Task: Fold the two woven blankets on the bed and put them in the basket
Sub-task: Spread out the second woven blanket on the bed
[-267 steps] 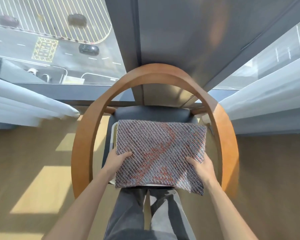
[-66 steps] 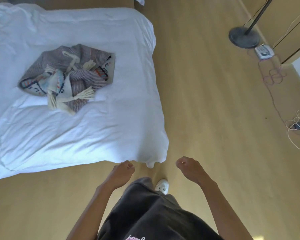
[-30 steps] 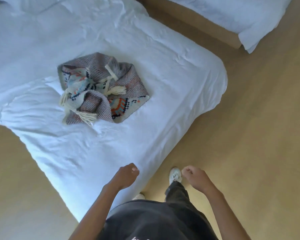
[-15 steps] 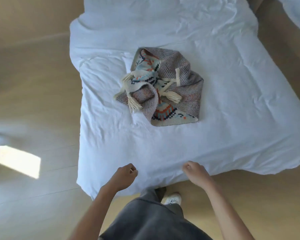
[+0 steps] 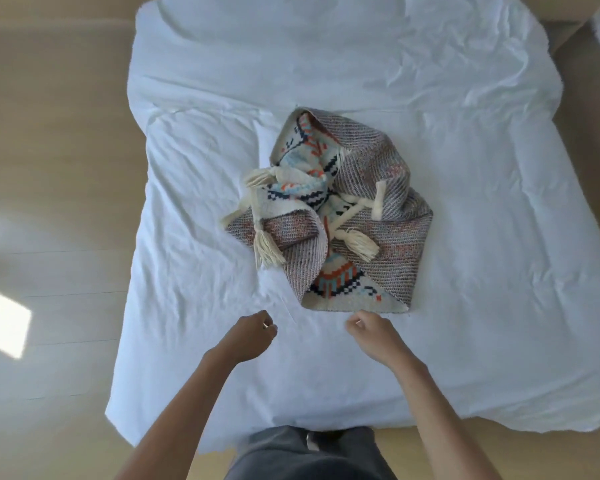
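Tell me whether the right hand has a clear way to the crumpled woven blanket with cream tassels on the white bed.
Probably yes. The right hand hovers just short of the crumpled woven blanket, near its closest edge, and only bare white bed sheet lies between them.

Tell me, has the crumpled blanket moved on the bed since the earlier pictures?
No. The blanket lies in the same heap on the white sheet, tassels unchanged; only the camera turned. Both hands hover short of it.

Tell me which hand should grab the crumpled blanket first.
Right. The right hand hovers just below the near edge of the blanket, almost touching it. The left hand sits farther off over bare sheet. Both are empty, fingers loosely curled.
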`<action>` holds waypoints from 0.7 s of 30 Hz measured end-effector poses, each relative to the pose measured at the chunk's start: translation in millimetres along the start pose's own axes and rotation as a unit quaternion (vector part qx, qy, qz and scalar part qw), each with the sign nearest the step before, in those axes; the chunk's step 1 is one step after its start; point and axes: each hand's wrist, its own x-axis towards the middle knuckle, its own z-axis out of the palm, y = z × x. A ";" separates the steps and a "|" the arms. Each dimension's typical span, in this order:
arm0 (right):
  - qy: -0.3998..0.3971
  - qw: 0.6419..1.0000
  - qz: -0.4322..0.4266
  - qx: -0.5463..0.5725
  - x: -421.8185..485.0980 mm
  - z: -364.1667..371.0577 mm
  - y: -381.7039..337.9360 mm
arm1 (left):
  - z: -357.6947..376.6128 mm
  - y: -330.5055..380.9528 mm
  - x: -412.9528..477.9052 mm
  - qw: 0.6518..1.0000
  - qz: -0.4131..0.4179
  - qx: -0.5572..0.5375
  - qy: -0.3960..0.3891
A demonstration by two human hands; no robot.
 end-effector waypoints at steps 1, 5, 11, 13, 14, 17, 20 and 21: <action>-0.001 1.000 -0.004 -0.002 14.2 -1.6 -5.8 | -7.2 4.3 15.1 1.000 0.001 0.006 0.004; 0.002 1.000 -0.015 -0.010 76.8 -3.4 -29.8 | -36.4 22.5 79.3 0.997 0.021 0.046 0.059; 0.127 0.991 -0.045 -0.013 152.9 15.3 -55.3 | -68.9 47.9 174.7 0.966 0.068 0.068 0.241; 0.182 0.982 -0.046 0.008 169.1 20.4 -54.9 | -73.7 47.5 200.6 0.953 0.077 0.106 0.273; 0.207 0.977 -0.050 0.014 176.5 22.3 -53.4 | -75.7 45.8 212.3 0.947 0.084 0.126 0.285; 0.247 0.967 -0.060 0.031 195.5 26.1 -48.6 | -77.6 39.3 240.7 0.934 0.089 0.179 0.297; 0.260 0.964 -0.049 0.018 208.6 29.6 -44.4 | -75.2 36.8 258.8 0.931 0.093 0.171 0.309; 0.260 0.964 -0.048 0.009 210.9 31.0 -44.0 | -74.7 36.5 262.1 0.928 0.097 0.173 0.316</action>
